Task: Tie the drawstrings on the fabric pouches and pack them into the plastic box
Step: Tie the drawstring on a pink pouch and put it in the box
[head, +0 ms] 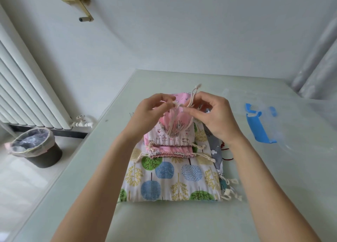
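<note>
Left hand [151,110]: pinches one cream drawstring [171,121].
Pink pouch [173,130]: held up above the stacked pouches [171,176], mid-table; knot unfinished.
Right hand [209,114]: pinches the other cord.
Plastic box [262,125]: far right, nothing visibly packed.

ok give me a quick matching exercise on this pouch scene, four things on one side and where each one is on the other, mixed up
Things:
1. pink pouch
2. tree-print pouch
3. bin
4. blue clips

Places:
A. on the floor, left of the table
B. lifted above the pile, its drawstrings pinched by the left hand and right hand
C. on the table, right of the pile
D. flat on the table, under the other pink pouches

Pairs: 1-B, 2-D, 3-A, 4-C
</note>
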### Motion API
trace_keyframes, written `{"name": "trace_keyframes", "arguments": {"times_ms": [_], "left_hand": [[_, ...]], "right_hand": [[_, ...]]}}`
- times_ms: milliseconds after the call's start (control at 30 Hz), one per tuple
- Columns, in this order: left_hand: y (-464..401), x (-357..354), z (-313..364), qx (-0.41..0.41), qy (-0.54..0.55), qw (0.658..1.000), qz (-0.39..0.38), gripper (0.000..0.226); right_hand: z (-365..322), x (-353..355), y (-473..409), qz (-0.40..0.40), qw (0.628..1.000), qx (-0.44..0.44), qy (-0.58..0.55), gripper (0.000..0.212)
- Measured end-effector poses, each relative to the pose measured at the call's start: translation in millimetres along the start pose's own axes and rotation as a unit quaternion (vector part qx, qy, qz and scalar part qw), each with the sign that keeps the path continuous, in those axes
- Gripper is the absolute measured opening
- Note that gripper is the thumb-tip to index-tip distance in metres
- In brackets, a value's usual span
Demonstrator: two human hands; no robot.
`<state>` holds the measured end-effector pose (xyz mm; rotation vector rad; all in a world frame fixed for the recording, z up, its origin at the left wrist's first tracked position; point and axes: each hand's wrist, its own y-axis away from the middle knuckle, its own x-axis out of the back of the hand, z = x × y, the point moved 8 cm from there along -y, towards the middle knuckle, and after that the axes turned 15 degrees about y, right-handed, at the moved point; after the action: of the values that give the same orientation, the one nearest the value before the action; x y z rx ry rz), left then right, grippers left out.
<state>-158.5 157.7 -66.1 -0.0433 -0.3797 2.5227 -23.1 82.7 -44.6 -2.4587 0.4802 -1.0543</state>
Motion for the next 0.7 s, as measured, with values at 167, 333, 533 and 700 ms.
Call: {"name": "trace_keyframes", "arguments": {"times_ms": [167,333,533,700], "left_hand": [[-3,16,5,0.028,0.304,0.950,0.060,0.029],[-3,27,14,0.014,0.506,0.861,0.054,0.023],[-1,37,-3,0.047,0.367,0.920,0.133,0.024],[0,38,-3,0.048,0.159,0.979,0.117,0.032]], "right_hand": [[19,-2,-2,0.055,0.944,-0.128,-0.298,0.008],[29,-12,-2,0.018,0.859,-0.187,-0.476,0.004],[29,-13,0,0.032,0.843,-0.206,-0.496,0.012],[32,-6,2,0.042,0.928,-0.209,-0.304,0.012]]}}
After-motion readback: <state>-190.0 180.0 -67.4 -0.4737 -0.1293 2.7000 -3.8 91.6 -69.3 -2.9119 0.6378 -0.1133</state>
